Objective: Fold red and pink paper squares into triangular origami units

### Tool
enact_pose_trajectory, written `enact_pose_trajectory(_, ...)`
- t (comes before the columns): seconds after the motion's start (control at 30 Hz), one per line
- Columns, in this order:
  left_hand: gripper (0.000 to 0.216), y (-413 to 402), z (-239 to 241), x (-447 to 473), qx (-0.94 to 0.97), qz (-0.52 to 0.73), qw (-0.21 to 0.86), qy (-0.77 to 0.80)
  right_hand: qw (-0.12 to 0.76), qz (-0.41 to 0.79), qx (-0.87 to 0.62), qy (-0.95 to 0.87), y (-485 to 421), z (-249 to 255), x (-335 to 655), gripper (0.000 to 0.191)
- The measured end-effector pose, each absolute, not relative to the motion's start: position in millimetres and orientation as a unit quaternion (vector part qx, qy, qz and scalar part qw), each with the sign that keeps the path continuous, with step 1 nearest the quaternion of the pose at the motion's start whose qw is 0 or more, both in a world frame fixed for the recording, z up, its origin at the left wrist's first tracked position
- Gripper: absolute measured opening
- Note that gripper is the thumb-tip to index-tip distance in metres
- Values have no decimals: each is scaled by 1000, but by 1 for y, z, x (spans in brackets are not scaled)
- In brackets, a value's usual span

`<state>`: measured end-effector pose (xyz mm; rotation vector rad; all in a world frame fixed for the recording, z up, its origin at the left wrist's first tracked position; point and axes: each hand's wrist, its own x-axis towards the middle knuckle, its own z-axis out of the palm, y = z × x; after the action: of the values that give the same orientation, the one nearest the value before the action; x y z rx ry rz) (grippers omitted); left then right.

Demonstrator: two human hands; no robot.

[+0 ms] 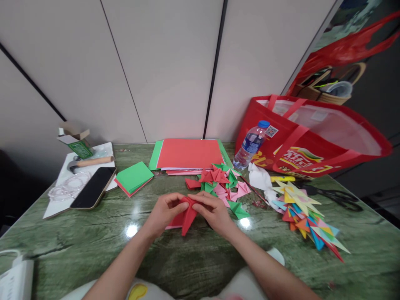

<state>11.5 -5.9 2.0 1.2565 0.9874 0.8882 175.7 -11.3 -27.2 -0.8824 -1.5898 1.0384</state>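
Observation:
Both hands meet over the near middle of the green marbled table (150, 262). Between them is a folded piece of red paper (188, 221), its pointed end hanging down toward me. My left hand (167, 210) pinches its left side with thumb and fingers. On the other side my right hand (212, 208) pinches it too, thumb close to the left thumb. Under the left fingers a flat red-and-pink sheet shows in part. Just beyond the hands lies a loose pile of folded red, green and pink paper pieces (218, 177).
Paper sheets (192, 153) lie stacked by the wall, with small green squares (136, 177) nearer left. A phone (93, 187) and an opened green box (79, 146) are at far left. Right stand a water bottle (251, 143) and red bag (281, 129), near scissors (337, 198) and multicoloured folded papers (309, 221).

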Motion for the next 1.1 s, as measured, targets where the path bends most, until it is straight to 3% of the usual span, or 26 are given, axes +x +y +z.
enact_pose_trajectory(0.23, 15, -5, 5, 10, 654, 382, 512, 405, 508, 497, -348, -611, -11, -32, 175, 25)
enact_pose_trajectory(0.47, 10, -4, 3, 8, 653, 409, 485, 413, 508, 543, -344, -573, -12, -30, 173, 20)
enact_pose_trajectory(0.8, 11, -11, 0, 14, 502, 416, 662, 369, 535, 541, -343, -551, -14, -26, 172, 13)
enact_pose_trajectory(0.97, 10, -12, -3, 19, 534, 449, 601, 389, 542, 534, -346, -549, -15, -27, 171, 12)
enact_pose_trajectory(1.1, 10, -11, 0, 17, 642, 437, 480, 407, 541, 537, -346, -548, -15, -28, 171, 10)
